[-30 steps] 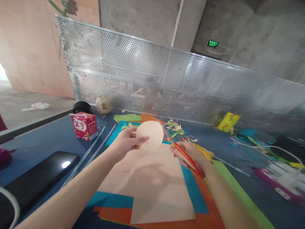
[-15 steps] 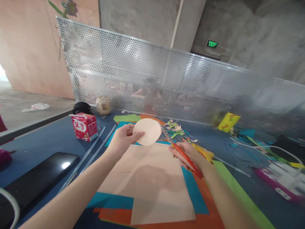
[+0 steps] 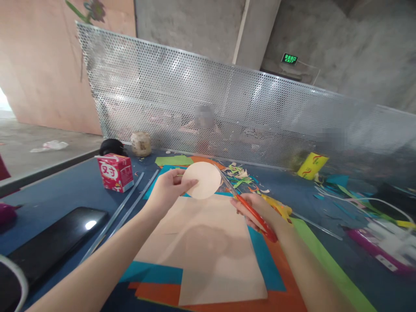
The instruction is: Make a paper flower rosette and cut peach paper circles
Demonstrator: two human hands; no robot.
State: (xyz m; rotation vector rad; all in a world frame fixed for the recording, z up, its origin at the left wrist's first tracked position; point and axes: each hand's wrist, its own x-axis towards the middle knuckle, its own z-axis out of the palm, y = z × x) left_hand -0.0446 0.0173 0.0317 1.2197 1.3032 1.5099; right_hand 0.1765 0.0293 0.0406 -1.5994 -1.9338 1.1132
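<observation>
A pale cream paper circle (image 3: pixel 205 180) is pinched at its left edge by my left hand (image 3: pixel 172 187), thumb on top. My right hand (image 3: pixel 251 208) is closed around the red-orange handles of the scissors (image 3: pixel 256 216). Their blades point up and left, with the tips at the circle's right edge. Below both hands lies a sheet of cream paper (image 3: pixel 208 251), over blue paper (image 3: pixel 269 260) and orange paper (image 3: pixel 286 277). Paper scraps (image 3: pixel 238 173) in green, cream and orange are strewn just beyond the scissors.
To the left are a pink drink carton (image 3: pixel 115 173), clear glue sticks (image 3: pixel 130 208) and a black phone (image 3: pixel 55 238). A yellow glue gun (image 3: pixel 277 208) lies by my right wrist. A yellow roll (image 3: pixel 312 166) and a purple-white power strip (image 3: pixel 380 251) are further right. A perforated metal panel (image 3: pixel 182 95) borders the table's back.
Almost nothing differs. The circle and the scissors have shifted very slightly, and both hands keep their hold.
</observation>
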